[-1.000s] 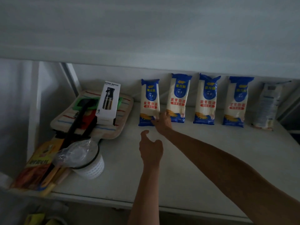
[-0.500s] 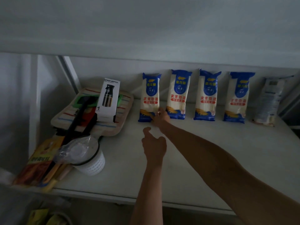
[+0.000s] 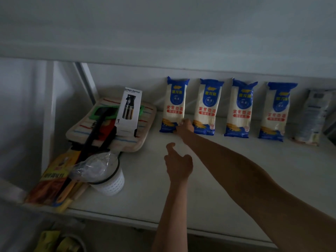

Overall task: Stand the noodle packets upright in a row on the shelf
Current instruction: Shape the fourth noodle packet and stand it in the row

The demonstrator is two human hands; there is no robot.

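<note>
Four noodle packets stand upright in a row against the back wall of the white shelf point(image 3: 236, 175), each blue at top and bottom with a pale middle. The right hand point(image 3: 184, 126) reaches far forward across the shelf and touches the lower right corner of the leftmost noodle packet point(image 3: 175, 104); its fingers press against the packet's bottom edge, but whether they pinch the packet or only rest on it cannot be told from this angle. Just right of that hand stands the second noodle packet point(image 3: 207, 106), then the third noodle packet point(image 3: 241, 108) and the fourth noodle packet point(image 3: 277, 111), each a little apart from its neighbour. Beyond the fourth, furthest from both hands, a pale grey packet point(image 3: 311, 117) leans against the wall. The left hand point(image 3: 179, 165) hovers nearer to the person, below and slightly left of the right hand, holding nothing, its fingers loosely curled and the thumb sticking up, apart from the packets. To the left of both hands lies a striped mat point(image 3: 143, 128) with a white spray bottle box point(image 3: 129, 110) standing on it, alongside a green-headed tool with a black handle point(image 3: 101, 124). Nearer the shelf's front edge, left of the left hand, sits a white perforated container point(image 3: 111, 184) with crumpled clear plastic on top, beside some orange and yellow packaging point(image 3: 52, 180).
</note>
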